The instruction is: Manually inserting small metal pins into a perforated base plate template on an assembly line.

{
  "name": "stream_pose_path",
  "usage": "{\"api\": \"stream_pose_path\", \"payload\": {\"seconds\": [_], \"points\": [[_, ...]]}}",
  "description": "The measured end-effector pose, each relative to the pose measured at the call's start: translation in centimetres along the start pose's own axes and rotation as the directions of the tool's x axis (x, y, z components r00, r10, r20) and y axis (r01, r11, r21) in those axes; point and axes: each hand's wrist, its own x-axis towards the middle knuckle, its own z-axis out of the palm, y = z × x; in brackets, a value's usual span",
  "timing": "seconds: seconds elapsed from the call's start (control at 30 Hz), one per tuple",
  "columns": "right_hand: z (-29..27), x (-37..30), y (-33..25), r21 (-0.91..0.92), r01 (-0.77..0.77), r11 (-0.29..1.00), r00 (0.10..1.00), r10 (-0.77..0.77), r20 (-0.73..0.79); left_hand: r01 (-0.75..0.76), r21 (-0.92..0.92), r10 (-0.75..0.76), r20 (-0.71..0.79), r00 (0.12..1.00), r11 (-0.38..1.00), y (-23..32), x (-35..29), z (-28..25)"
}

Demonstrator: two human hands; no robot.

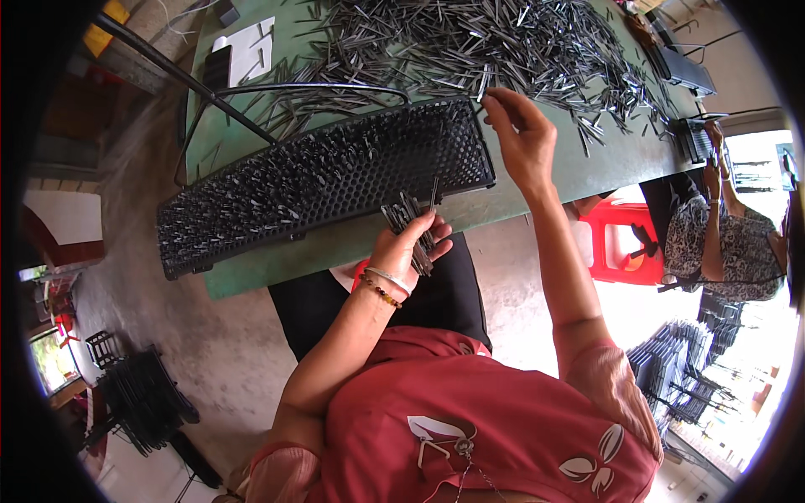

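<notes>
Tray, perforated, black (335,197): located toward 10 o'clock of centre, on the near side of the green table (599,170). Its 9 o'clock portion is densely set with dark, thin upright slivers, some glinting grey; round holes lie exposed toward 3 o'clock. Left hand (397,251), at centre, is closed around a bundle of dark strips (397,216) — overlapping, count not determinable. Right hand (527,142), toward 1 o'clock, has thumb and forefinger nearly together by the tray's far corner; whether they pinch a strip cannot be told. Loose strips (545,42) at 12 o'clock are cut off by the upper edge.
</notes>
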Motion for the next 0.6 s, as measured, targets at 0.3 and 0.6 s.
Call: {"api": "stream_pose_path", "payload": {"seconds": [0.3, 0.6], "points": [[1.1, 0.4, 1.5, -0.199, 0.046, 0.979, 0.999, -0.041, 0.028, 0.007, 0.027, -0.007, -0.020, 1.000, 1.000, 0.1, 0.0, -0.1], [1.2, -0.1, 2.8, -0.369, 0.351, 0.861, 0.936, -0.330, 0.121, 0.009, 0.016, -0.008, -0.029, 1.000, 1.000, 0.1, -0.1, -0.3]]}}
